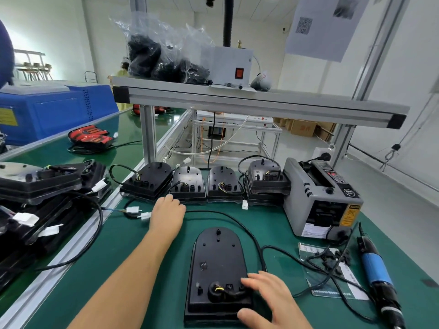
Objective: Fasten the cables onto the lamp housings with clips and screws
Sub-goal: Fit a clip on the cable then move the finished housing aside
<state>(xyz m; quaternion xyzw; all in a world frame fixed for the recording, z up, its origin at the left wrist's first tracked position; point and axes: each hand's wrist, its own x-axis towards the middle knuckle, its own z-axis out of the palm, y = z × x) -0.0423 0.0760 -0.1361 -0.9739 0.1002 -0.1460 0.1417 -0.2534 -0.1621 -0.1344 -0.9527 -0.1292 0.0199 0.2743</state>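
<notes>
Green bench mat (133, 269) under everything. Grey tape dispenser (320, 200) back right. Stack of black housings (47, 184) left, on the conveyor side. Row of four housings (187, 184) along the back edge, cables and white plugs trailing off them.

Lamp housing (218, 264) I'm on lies flat, back side up, centre front, rounded end away from me. Its black cable (240, 223) leaves the near end by the yellow wire, loops up the right side and arcs across toward my left hand.

Blue electric screwdriver (377, 274) lies far right, pointing toward me. Clear bag of black clips (332, 267) just left of it, cable lying across the bag.

My left hand (166, 210) is stretched out to the foot of the back row, fingers hidden past the knuckles; can't tell whether it holds anything. My right hand (268, 295) rests on the near right corner of the lamp housing, fingers spread and loose, tips by the cable exit, gripping nothing.
</notes>
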